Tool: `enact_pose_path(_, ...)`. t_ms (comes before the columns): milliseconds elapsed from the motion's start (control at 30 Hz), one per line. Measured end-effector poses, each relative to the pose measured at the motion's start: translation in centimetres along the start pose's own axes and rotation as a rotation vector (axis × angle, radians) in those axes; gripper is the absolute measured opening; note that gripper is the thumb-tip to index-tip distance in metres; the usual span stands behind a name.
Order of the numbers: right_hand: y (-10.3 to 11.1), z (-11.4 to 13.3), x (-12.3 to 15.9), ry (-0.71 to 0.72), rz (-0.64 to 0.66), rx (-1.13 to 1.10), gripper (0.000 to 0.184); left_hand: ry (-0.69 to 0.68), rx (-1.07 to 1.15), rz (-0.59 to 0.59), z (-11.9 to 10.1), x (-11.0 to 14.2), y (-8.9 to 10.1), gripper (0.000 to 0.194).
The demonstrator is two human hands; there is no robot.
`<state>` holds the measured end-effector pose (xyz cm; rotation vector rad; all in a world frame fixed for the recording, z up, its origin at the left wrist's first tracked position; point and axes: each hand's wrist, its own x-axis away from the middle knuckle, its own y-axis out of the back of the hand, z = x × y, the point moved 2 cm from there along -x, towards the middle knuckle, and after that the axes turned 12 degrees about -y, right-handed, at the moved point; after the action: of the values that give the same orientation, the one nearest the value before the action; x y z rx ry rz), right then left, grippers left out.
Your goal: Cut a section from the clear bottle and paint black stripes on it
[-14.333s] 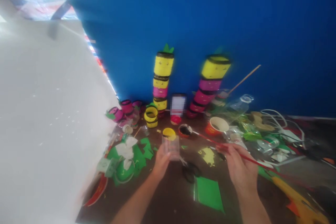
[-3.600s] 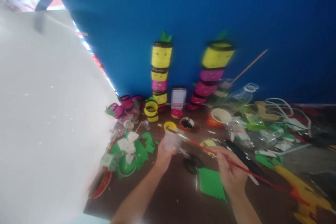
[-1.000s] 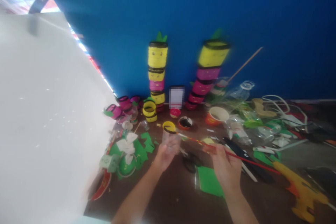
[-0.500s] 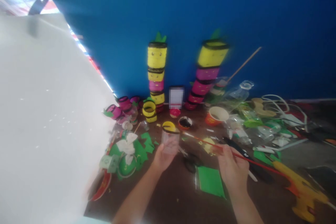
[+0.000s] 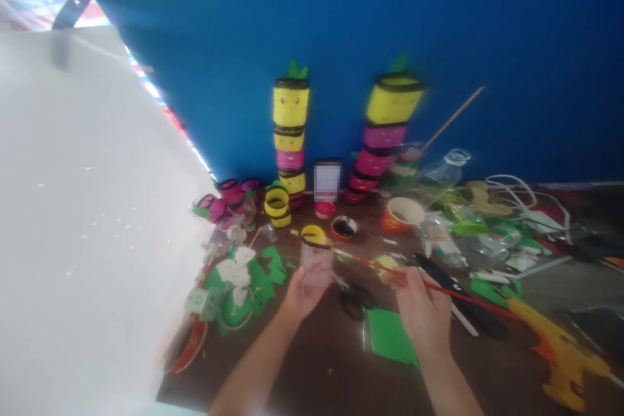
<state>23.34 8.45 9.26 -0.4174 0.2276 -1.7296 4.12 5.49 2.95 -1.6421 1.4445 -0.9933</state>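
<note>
My left hand (image 5: 306, 291) is wrapped round a small clear plastic cup (image 5: 316, 261) with a dark painted rim, held above the brown table (image 5: 316, 370). My right hand (image 5: 420, 313) pinches a long red-handled paintbrush (image 5: 439, 287); its tip reaches the cup's rim. A small pot of black paint (image 5: 344, 227) and a yellow ring (image 5: 312, 233) sit just behind the cup. The picture is blurred.
Two stacks of yellow and pink painted cups (image 5: 289, 136) (image 5: 387, 130) stand against the blue wall. Black scissors (image 5: 355, 300), a green sheet (image 5: 390, 337), green scraps (image 5: 258, 276), an orange cup (image 5: 402, 213), clear bottles (image 5: 441, 177), cables (image 5: 517, 192) and a yellow glue gun (image 5: 560, 346) lie around. A white board (image 5: 82, 234) fills the left.
The brush tip went from the black paint pot to the cup's rim, drew back a little, and is at the rim again. The cup rim now shows a dark band.
</note>
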Motion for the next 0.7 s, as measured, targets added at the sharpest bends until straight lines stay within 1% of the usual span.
enact_pose_path(200, 0.9, -0.4, -0.3, -0.006, -0.054, 0.0, 0.025, -0.003, 0.013, -0.022, 0.0, 0.0, 0.0, 0.057)
enact_pose_path(333, 1.3, -0.3, -0.4, 0.0, -0.074, -0.005, 0.027, 0.044, 0.052, 0.0, -0.1, 0.1, -0.2, 0.057)
enact_pose_path(467, 1.0, 0.0, -0.3, 0.012, -0.05, -0.003, 0.028, 0.053, 0.065, -0.012, -0.1, 0.1, 0.1, 0.053)
enact_pose_path(600, 0.6, -0.1, -0.3, 0.015, -0.034, 0.038, 0.03, 0.093, 0.081, -0.04, 0.0, 0.1, 0.5, 0.058)
enact_pose_path(700, 0.8, -0.3, -0.6, 0.041, -0.06, 0.085, 0.032, 0.123, 0.117, -0.05, -0.1, 0.1, 0.3, 0.062)
